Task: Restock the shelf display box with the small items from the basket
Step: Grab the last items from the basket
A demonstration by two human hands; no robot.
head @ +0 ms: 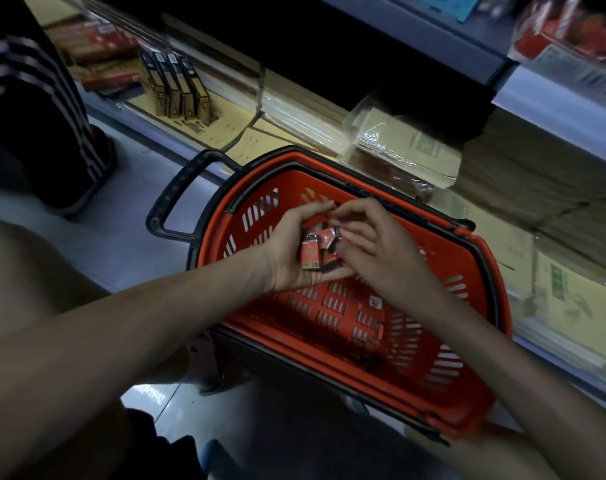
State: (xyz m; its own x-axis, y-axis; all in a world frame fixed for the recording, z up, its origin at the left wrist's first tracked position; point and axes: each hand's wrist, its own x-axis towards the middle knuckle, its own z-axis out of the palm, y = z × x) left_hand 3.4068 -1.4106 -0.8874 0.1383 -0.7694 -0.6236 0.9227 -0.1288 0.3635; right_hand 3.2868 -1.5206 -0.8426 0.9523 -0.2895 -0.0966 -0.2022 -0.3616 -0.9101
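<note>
Head view: our left hand cups a loose heap of small red packets above the basket, fingers curled around them, while our right hand pinches at the heap's far edge. We judge a tilted palm or hasty pinch could spill packets down into it, where a stray packet lies.

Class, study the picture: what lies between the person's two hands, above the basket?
A small pile of red packets, cupped in the left hand and touched by the right hand, over the basket. The head view shows it.
</note>
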